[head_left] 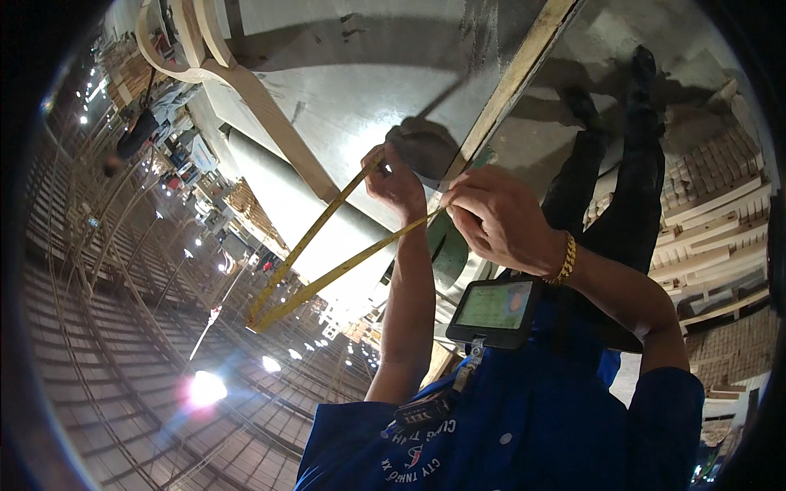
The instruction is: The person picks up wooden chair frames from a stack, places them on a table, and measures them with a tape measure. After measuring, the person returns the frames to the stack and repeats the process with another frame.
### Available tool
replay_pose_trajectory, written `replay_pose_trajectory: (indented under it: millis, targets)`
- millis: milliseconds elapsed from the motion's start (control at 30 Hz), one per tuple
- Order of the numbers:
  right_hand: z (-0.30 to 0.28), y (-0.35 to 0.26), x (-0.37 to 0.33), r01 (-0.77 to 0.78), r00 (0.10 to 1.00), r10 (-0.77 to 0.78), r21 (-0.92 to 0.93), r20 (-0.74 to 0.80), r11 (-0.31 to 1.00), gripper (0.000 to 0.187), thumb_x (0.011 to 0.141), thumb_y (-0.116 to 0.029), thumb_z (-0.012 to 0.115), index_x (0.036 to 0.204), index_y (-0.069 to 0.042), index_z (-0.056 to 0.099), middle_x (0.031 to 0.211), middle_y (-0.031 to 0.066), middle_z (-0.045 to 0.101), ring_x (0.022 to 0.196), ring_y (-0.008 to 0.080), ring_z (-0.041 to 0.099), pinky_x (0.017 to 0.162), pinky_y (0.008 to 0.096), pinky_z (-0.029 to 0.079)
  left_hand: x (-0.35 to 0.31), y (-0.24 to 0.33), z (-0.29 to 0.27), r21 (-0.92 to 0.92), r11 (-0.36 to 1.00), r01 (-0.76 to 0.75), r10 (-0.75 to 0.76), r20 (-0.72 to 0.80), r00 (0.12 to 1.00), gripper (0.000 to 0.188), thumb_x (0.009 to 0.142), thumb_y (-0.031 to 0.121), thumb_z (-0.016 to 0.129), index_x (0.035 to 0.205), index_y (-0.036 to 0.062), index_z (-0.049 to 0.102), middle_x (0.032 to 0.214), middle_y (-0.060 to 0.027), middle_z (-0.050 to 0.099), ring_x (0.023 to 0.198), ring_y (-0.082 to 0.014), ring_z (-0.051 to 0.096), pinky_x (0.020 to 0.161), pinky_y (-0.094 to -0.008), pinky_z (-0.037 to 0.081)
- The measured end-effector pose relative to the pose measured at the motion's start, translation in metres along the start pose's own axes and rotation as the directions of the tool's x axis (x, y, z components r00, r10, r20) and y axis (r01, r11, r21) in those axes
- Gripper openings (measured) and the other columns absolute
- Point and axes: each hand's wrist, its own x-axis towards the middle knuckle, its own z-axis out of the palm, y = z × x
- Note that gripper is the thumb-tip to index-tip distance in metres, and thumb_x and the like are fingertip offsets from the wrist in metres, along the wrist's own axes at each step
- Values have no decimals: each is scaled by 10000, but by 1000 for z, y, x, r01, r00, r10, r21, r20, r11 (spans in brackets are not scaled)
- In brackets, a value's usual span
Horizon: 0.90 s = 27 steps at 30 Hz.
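A narrow yellow tape strip (315,286), which looks like a measuring tape, is bent double, with its fold toward the lower left. My left hand (397,184) pinches one end over the grey tabletop (303,74). Beside it, my right hand (508,217), with a gold chain bracelet (566,260) on the wrist, has closed its fingertips on the other end. Both lengths of the strip look taut, meeting in a sharp V. The fingertips hide its very ends.
A curved wooden frame (266,123) lies on the table's left. A wooden strip (520,78) runs along the table edge. Stacked wooden parts (708,221) stand at right. A badge holder with a screen (495,307) hangs at my chest. Another person (135,135) is far left.
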Motion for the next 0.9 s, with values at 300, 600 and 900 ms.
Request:
replay_pose_trajectory:
  millis: [300, 600, 900]
  targets:
    - [9, 3, 0, 65, 996, -64, 23, -55, 998, 99, 738, -77, 643, 817, -19, 634, 795, 72, 593, 777, 211, 586, 693, 325, 488, 0, -1, -2, 34, 999, -12, 12, 17, 1000, 82, 829, 78, 594, 835, -3, 609, 771, -67, 613, 634, -137, 543, 533, -261, 422]
    - [-7, 1, 3, 58, 998, -57, 17, -33, 998, 104, 745, -90, 638, 826, -27, 621, 808, 83, 586, 764, 221, 575, 682, 332, 482, 4, 16, 11, -2, 999, 38, -38, -7, 999, 95, 833, 80, 583, 841, -9, 616, 772, -86, 620, 663, -172, 572, 573, -285, 455]
    - [-72, -37, -8, -15, 1000, 2, -461, -29, 888, 385, 815, -148, 587, 1177, -43, 512, 903, 133, 580, 812, 306, 570, 709, 396, 466, 5, 17, -50, 56, 987, -149, 122, 339, 933, 89, 763, 14, 543, 836, 49, 582, 828, -141, 599, 800, -340, 583, 695, -411, 471]
